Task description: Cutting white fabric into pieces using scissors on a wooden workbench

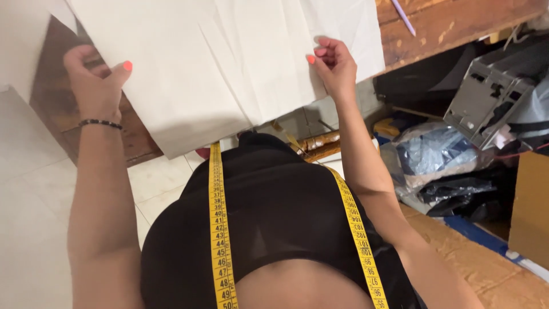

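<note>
— Cream-white cotton cloth (229, 63), a large creased sheet, lies spread over the dark, scratched wooden table (452, 26) and hangs past its near edge. What else is around it?

— A thin lilac pencil (404, 17) lies on the bare wood at the top right, well apart from the cloth. Past the table's right end sits a heap: a grey metal bracket-like part (486, 94), a crumpled clear plastic bag of dark fabric (437, 154) and a brown cardboard box (529, 206). Brown paper (480, 252) covers the floor there; pale floor tiles (28, 189) show on the left.

— Does anything stand in the way?

— A yellow measuring tape (217, 229) hangs in two strands down the person's black top (274, 212), just below the cloth's hanging edge; it does not touch the cloth as far as I can tell.

— And the hands?

— The left hand (94, 83), with a black bead bracelet (100, 123) at the wrist, is curled tight on the cloth's left edge, thumb on top with the other fingers folded beneath. The right hand (334, 66) pinches the cloth near its lower right border, fingers bent close with only a narrow gap, thumb tip pressed onto the fabric.
</note>
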